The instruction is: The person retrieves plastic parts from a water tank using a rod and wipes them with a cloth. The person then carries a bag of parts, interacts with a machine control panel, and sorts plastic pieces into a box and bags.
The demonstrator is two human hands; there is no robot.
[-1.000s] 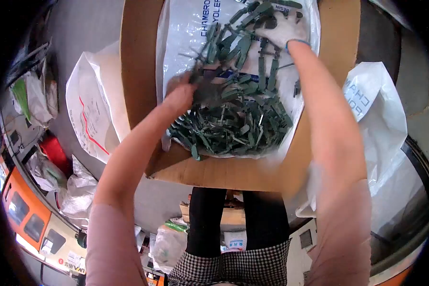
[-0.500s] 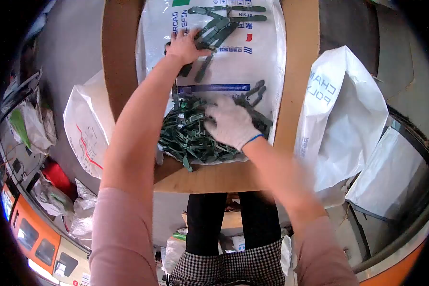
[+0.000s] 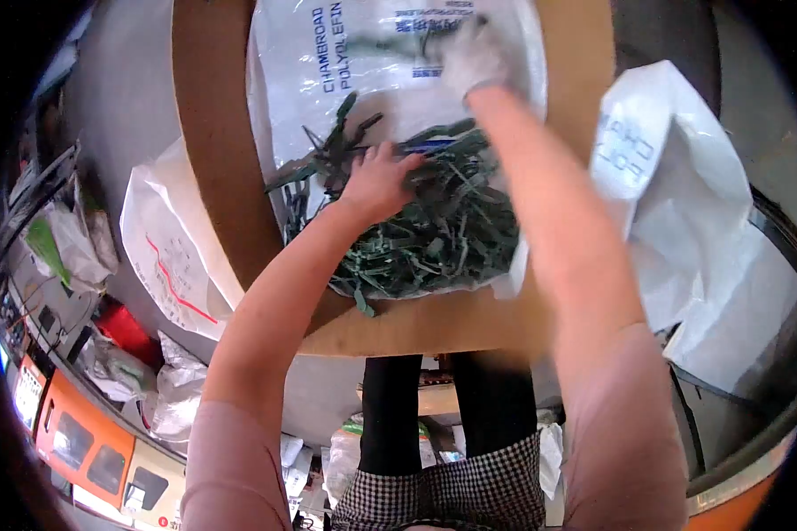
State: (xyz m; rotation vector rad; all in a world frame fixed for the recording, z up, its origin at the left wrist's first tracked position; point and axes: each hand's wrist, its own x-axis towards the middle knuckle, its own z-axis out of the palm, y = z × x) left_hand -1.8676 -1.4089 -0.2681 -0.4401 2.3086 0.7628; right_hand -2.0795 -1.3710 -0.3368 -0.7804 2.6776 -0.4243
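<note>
A heap of dark green plastic pieces (image 3: 434,239) lies on a white printed sack (image 3: 283,97) inside a cardboard box (image 3: 398,332). My bare left hand (image 3: 381,181) rests on the upper left of the heap, fingers apart, with loose pieces around its fingertips. Higher up, my right hand (image 3: 476,60), in a white glove, is over the sack's far part beside a few blurred green pieces (image 3: 390,42). Motion smears its fingers, so what it holds, if anything, cannot be made out.
Another white bag with a red line (image 3: 173,257) stands left of the box. A large white bag (image 3: 682,177) is on the right. My legs (image 3: 394,411) are just below the box's near edge. Orange and cream machinery (image 3: 80,434) shows at the lower left.
My left hand has come down from the upper sack onto the heap, and green pieces now lie there. My gloved right hand has moved from the heap up to the sack's far part.
</note>
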